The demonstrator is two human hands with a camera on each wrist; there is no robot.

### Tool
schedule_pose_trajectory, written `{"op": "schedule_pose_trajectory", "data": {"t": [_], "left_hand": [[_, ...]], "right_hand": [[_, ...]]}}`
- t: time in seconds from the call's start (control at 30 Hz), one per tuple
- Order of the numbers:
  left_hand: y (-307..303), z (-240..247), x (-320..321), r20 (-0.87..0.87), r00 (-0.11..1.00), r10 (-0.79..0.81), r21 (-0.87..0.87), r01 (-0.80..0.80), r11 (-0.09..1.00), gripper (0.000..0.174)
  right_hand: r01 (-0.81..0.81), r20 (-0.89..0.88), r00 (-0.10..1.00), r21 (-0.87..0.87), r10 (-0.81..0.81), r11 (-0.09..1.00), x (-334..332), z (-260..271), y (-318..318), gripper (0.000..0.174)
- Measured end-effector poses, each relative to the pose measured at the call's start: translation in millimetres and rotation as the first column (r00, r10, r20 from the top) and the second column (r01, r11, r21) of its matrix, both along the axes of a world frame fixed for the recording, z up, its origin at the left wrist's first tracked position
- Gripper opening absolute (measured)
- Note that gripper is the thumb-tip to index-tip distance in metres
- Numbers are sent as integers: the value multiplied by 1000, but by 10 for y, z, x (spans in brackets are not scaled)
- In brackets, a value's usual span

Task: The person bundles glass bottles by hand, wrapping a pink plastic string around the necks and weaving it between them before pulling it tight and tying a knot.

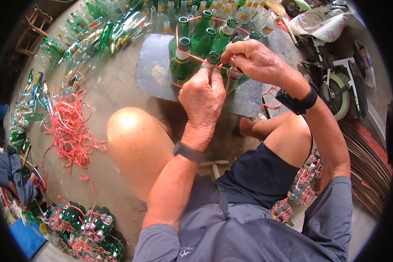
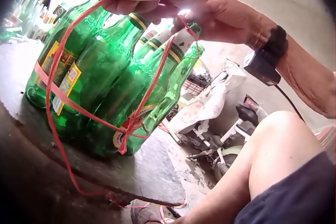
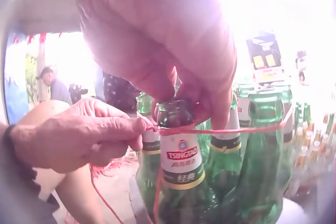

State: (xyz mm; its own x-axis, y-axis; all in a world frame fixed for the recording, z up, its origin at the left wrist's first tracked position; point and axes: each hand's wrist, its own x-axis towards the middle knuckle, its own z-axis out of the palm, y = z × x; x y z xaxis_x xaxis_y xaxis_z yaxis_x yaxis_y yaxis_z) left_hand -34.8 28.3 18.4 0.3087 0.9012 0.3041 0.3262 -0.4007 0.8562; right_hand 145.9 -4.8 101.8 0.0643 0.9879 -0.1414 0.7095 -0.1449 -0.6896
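Note:
A cluster of green glass beer bottles (image 1: 180,67) stands upright on a grey board. Red plastic twine (image 2: 84,109) runs round their lower bodies, with a knot low on the near side. Another strand (image 3: 241,130) passes round the necks. My left hand (image 1: 201,98) pinches the twine between thumb and fingers beside a near bottle's neck. Just across that neck, my right hand (image 1: 258,63) has its fingertips pinched on the strand. In the right wrist view both hands meet at a bottle with a Tsingtao label (image 3: 182,155). A loose length of twine hangs below the left hand.
The grey board (image 1: 150,72) extends left of the bottles. A heap of red twine (image 1: 72,131) lies on the floor at left. Many loose bottles (image 1: 105,39) fill the floor behind. Tied bottle bundles (image 1: 85,231) stand at lower left. A small wheeled vehicle (image 1: 336,94) is at right.

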Motion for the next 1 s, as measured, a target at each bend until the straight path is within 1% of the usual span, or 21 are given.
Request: {"op": "schedule_pose_trajectory", "data": {"t": [0.03, 0.07, 0.1, 0.13, 0.2, 0.23, 0.3, 0.33, 0.4, 0.43, 0.5, 0.53, 0.6, 0.63, 0.7, 0.83, 0.9, 0.97, 1.0], "left_hand": [[-6, 2, 5, 10, 1000, -2, -14, 2, 1000, 28], [-10, 3, 5, 19, 1000, -5, -29, 5, 1000, 28], [-9, 9, 5, 20, 1000, -2, -30, 3, 1000, 28], [-7, 16, 5, 19, 1000, -4, -18, 5, 1000, 27], [-6, 16, 8, 20, 1000, -6, -9, 6, 1000, 27], [-6, 15, 9, 23, 1000, -11, -4, 11, 1000, 26], [-6, 15, 10, 28, 1000, -12, 1, 12, 1000, 26], [-11, 16, 10, 20, 1000, -12, 0, 12, 1000, 26], [-14, 20, 9, 13, 1000, -8, -2, 8, 1000, 27], [-17, 27, 10, 24, 1000, -13, -11, 13, 1000, 27], [-19, 28, 12, 37, 999, -18, -21, 19, 1000, 27], [-20, 24, 14, 19, 1000, -21, -23, 22, 1000, 28], [-27, 12, 19, 1, 1000, -25, -26, 25, 999, 29], [-31, 3, 23, 4, 1000, -27, -29, 27, 999, 29], [-44, 6, 30, 11, 1000, -29, -35, 29, 999, 30], [-55, 19, 34, 6, 1000, -26, -48, 27, 998, 31], [-61, 8, 44, 5, 1000, -30, -56, 30, 998, 32], [-57, -18, 60, 60, 998, -32, -82, 36, 996, 32], [-61, -14, 61, 60, 998, -32, -83, 37, 996, 32]], "right_hand": [[-3, 0, 1000, -2, 3, 1000, 6, -3, -9, 22], [-123, 207, 973, 120, 97, 985, 9, -9, -24, 21], [-262, 414, 897, 213, 156, 941, -10, 1, -28, 19], [-263, 414, 896, 211, 158, 941, -27, 26, -31, 19], [-310, 502, 839, 119, 212, 943, -55, 113, -39, 19], [-310, 503, 838, 116, 213, 944, -55, 126, -44, 19], [-403, 621, 736, 83, 269, 912, -64, 154, -41, 18], [-405, 621, 735, 80, 272, 911, -82, 188, -41, 18], [-443, 669, 663, -13, 337, 896, -123, 275, -36, 9], [-445, 668, 662, -16, 340, 895, -127, 281, -28, 9], [-499, 766, 535, -52, 355, 865, -123, 293, -12, 9], [-500, 766, 535, -54, 356, 865, -108, 309, 1, 9], [-536, 784, 484, -85, 388, 840, -62, 359, 32, 12], [-536, 785, 483, -86, 389, 840, -54, 387, 46, 12], [-582, 753, 481, -109, 449, 806, -38, 444, 68, 10], [-591, 744, 487, -106, 458, 799, 46, 482, 107, 7], [-600, 749, 494, -75, 442, 797, 84, 496, 133, 6], [-599, 742, 498, -80, 449, 797, 127, 507, 156, 6], [-626, 728, 497, -75, 471, 776, 155, 497, 173, 7]]}}
